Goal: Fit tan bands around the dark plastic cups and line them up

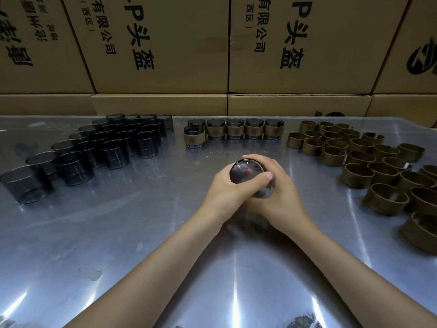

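Hands meet over the middle of the metal table, both wrapped round a single dark cup that seems to be held just above the surface and tipped so one round end faces the camera. The left hand curls round its near side with the thumb laid across the front; the right hand cups it from the other side, fingers arching over the top edge. Whether a tan band is already on this cup I cannot tell — the fingers cover its wall.

By my reckoning this is the fitting step, with the band being slid or seated round the cup. Bare dark cups stand crowded at the far left, loose tan bands are spread at the right, and between them, at the back edge, sits the line of finished banded cups with one more just in front of its left end.

Next move — judging only from this — calls for seating the band squarely, then setting the cup upright beside that front one, so the second line grows evenly.
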Demonstrator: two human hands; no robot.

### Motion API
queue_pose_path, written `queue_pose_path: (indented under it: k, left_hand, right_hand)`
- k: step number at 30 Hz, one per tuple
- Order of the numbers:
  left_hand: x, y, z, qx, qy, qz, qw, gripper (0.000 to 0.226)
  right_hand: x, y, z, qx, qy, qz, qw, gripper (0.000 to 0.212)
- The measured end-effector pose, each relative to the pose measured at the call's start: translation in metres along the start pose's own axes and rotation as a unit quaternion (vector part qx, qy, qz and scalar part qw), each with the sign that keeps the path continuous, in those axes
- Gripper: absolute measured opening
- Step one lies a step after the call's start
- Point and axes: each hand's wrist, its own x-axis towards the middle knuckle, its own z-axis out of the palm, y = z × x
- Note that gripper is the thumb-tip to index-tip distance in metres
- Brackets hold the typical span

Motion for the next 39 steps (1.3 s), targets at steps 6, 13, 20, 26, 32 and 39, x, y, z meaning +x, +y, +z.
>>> queue_pose_path:
  k: [6, 13, 20, 26, 32, 39]
  left_hand:
    - [-0.001, 0.001, -0.015, 0.069, -0.061, 0.036, 0.995, 0.016]
    - [-0.001, 0.006, -0.020, 0.036, -0.044, 0.029, 0.998, 0.029]
    - [-0.003, 0.007, -0.017, -0.055, 0.016, -0.070, 0.996, 0.034]
    - [0.001, 0.005, -0.019, -0.099, 0.056, -0.098, 0.989, 0.027]
    - [0.003, 0.004, -0.017, -0.085, 0.065, -0.103, 0.989, 0.024]
    - [0.002, 0.004, -0.018, -0.047, 0.012, -0.072, 0.996, 0.034]
  right_hand:
    - [0.005, 0.002, -0.010, 0.099, -0.020, 0.061, 0.993, 0.062]
    - [0.006, 0.000, -0.014, 0.161, -0.049, 0.088, 0.982, 0.049]
    - [0.006, -0.005, -0.013, 0.129, -0.070, 0.069, 0.987, 0.063]
    - [0.002, -0.005, -0.009, 0.045, -0.098, 0.034, 0.994, 0.066]
    - [0.001, -0.002, -0.003, 0.008, -0.062, 0.034, 0.997, 0.071]
    - [0.004, 0.002, -0.007, 0.003, -0.023, 0.036, 0.999, 0.072]
